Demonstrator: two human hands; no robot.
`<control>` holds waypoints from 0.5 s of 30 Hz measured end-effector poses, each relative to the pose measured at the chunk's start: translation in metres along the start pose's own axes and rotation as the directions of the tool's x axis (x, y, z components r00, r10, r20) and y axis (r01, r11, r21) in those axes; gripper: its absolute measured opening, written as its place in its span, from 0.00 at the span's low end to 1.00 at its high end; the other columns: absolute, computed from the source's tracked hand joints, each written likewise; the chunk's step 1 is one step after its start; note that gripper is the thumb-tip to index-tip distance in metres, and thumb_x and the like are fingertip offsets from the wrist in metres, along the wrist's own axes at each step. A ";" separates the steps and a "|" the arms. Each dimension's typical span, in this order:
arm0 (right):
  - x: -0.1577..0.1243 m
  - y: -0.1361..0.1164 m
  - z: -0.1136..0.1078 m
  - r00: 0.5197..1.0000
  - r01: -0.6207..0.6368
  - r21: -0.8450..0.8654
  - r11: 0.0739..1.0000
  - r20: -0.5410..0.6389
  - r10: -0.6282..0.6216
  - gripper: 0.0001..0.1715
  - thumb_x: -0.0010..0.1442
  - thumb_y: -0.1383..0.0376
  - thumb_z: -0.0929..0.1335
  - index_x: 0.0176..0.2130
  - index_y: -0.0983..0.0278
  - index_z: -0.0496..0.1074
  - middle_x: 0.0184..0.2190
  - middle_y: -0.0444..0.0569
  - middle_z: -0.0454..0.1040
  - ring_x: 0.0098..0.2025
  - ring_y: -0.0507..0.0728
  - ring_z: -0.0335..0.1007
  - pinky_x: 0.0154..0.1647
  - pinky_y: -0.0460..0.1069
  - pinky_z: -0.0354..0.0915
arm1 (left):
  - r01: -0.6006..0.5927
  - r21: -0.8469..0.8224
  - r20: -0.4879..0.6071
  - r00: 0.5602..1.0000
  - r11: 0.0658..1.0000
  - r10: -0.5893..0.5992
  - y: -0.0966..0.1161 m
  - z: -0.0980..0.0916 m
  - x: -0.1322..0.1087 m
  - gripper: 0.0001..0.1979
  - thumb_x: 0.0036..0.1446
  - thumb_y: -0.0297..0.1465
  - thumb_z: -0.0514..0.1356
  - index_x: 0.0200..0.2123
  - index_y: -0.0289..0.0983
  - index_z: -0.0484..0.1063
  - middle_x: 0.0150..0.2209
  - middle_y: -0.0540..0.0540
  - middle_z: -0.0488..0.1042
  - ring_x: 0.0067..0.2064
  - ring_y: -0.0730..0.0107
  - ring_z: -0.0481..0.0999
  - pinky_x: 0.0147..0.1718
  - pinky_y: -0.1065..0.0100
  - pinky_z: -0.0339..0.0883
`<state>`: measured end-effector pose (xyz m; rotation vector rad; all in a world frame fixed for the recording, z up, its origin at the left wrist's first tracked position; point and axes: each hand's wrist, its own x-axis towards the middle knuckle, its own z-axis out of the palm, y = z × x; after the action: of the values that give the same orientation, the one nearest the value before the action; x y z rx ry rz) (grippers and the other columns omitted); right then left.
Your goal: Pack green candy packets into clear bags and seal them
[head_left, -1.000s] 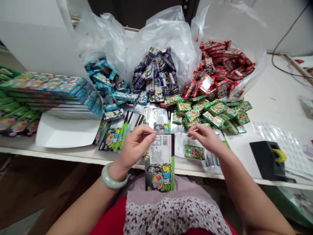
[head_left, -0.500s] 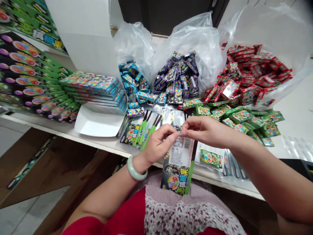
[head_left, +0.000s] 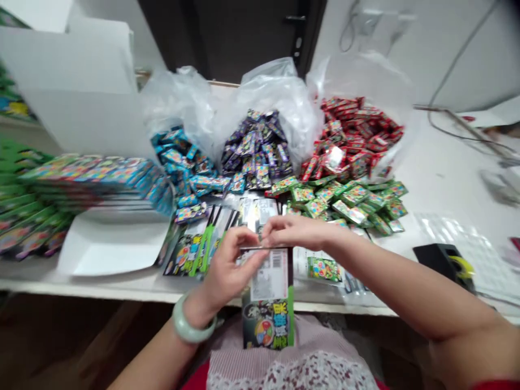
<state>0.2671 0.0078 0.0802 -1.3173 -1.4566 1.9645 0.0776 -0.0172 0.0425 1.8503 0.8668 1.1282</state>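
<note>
**Where is the card?**
A printed header card [head_left: 268,303] is held directly below the fingers. Its top edge is at fingertip level, and its lower end is carried past the front edge of the bench [head_left: 439,189], over the apron [head_left: 284,368].

**How are the fingers set?**
The left hand [head_left: 231,273] is closed on the card's upper left corner, with the thumb laid over the edge. The right hand [head_left: 298,233] is reached across, and its fingers [head_left: 270,230] are curled together just above the top edge, touching the left fingers [head_left: 246,238]. Whether anything is grasped by them cannot be told.

**How much room is left around them?**
Little. Fanned black and green cards [head_left: 189,254] lie just left of the left fingers. A white sheet with a small green packet [head_left: 324,269] lies just right of the card, under the right wrist.

**And farther out?**
Loose green packets [head_left: 349,203] are spread beyond the right fingers, against bagged red packets [head_left: 349,135]. A white tray [head_left: 114,244] sits well left of the fingers, and a black tape dispenser [head_left: 442,260] is placed well right of them, near the bench's front edge.
</note>
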 end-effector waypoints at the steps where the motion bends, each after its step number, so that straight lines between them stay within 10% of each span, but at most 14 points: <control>1: 0.004 0.003 0.001 0.994 -0.077 0.115 0.990 0.082 0.068 0.05 0.53 0.67 0.70 0.27 0.63 0.70 0.22 0.40 0.69 0.23 0.49 0.63 0.25 0.45 0.60 | -0.023 0.021 0.050 0.998 1.000 0.022 0.001 -0.001 0.003 0.10 0.58 0.28 0.61 0.43 0.41 0.67 0.36 0.48 0.71 0.37 0.71 0.74 0.36 0.71 0.72; 7: 0.007 0.020 -0.015 0.947 -0.141 0.340 0.930 0.321 0.026 0.01 0.54 0.69 0.68 0.31 0.63 0.71 0.24 0.40 0.72 0.25 0.49 0.67 0.31 0.46 0.66 | -0.007 0.051 0.182 0.983 0.999 -0.003 0.006 -0.012 0.013 0.07 0.59 0.29 0.61 0.42 0.42 0.72 0.37 0.48 0.76 0.37 0.68 0.77 0.36 0.71 0.73; 11: -0.025 0.040 -0.057 0.988 0.114 -0.120 0.986 -0.095 -0.126 0.09 0.61 0.64 0.65 0.40 0.62 0.73 0.36 0.47 0.76 0.39 0.53 0.72 0.40 0.49 0.66 | 0.303 -0.062 -0.227 0.923 0.951 -0.309 -0.019 -0.038 0.015 0.06 0.56 0.31 0.63 0.38 0.42 0.75 0.35 0.50 0.77 0.34 0.69 0.75 0.28 0.73 0.71; 13: -0.036 0.056 -0.080 0.822 -0.031 -0.516 0.856 -0.501 -0.273 0.13 0.63 0.62 0.64 0.44 0.64 0.73 0.42 0.53 0.76 0.45 0.57 0.71 0.47 0.53 0.65 | 0.406 -0.291 -0.422 0.758 0.866 -0.497 -0.039 -0.051 0.018 0.05 0.54 0.29 0.62 0.36 0.41 0.75 0.34 0.52 0.77 0.33 0.71 0.74 0.26 0.75 0.69; 15: -0.039 0.073 -0.096 0.631 -0.294 -0.690 0.661 -0.660 -0.408 0.18 0.63 0.60 0.65 0.48 0.67 0.72 0.49 0.60 0.74 0.52 0.63 0.66 0.53 0.58 0.60 | 0.386 -0.462 -0.511 0.620 0.798 -0.595 -0.058 -0.057 0.020 0.07 0.48 0.27 0.63 0.34 0.39 0.74 0.33 0.53 0.77 0.32 0.74 0.74 0.26 0.77 0.68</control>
<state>0.3837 0.0029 0.0302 -2.0384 -1.7874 0.3975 0.0245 0.0420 0.0160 0.8361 1.3916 1.4305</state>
